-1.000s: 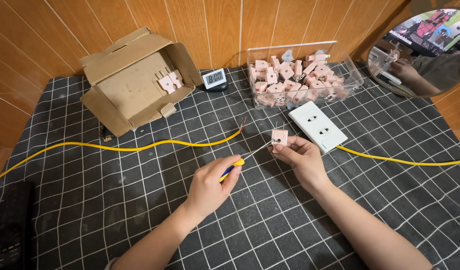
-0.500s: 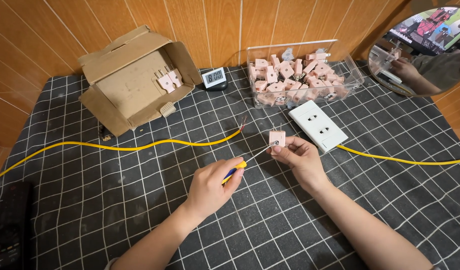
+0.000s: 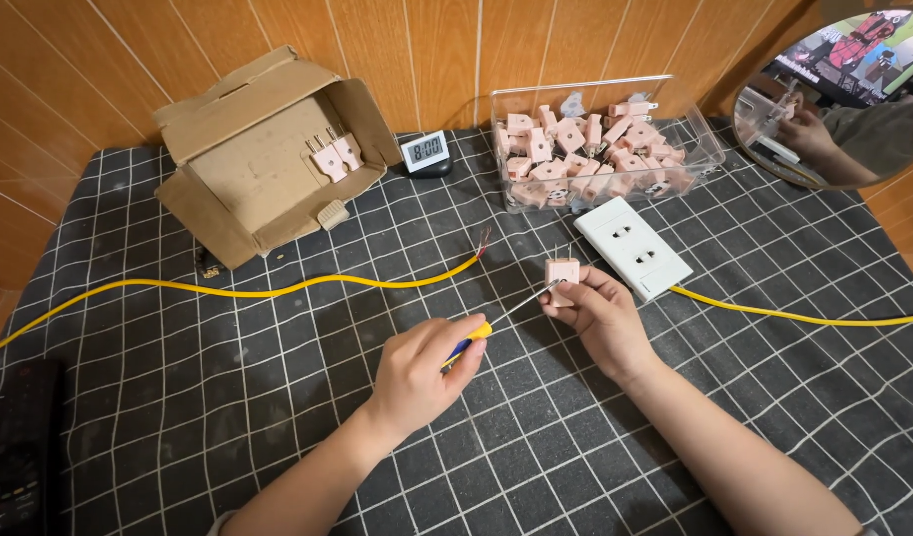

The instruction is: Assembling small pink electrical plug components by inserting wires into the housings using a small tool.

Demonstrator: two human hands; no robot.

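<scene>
The person's right hand (image 3: 600,316) is pinching a small pink plug (image 3: 561,271) in its fingers, just above the worktop (image 3: 278,397) and near the white socket plate (image 3: 632,246). The left hand (image 3: 417,372) is wrapping its fingers tight around a screwdriver (image 3: 496,320), and the tip is touching the plug. Keeping the plug still and the tip straight looks wise. A black checked cloth is covering the worktop, and a wooden wall (image 3: 417,50) is standing behind.

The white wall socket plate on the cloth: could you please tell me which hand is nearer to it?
Right. The right hand, holding a pink plug, sits just beside the white socket plate; the left hand grips a screwdriver farther away.
</scene>
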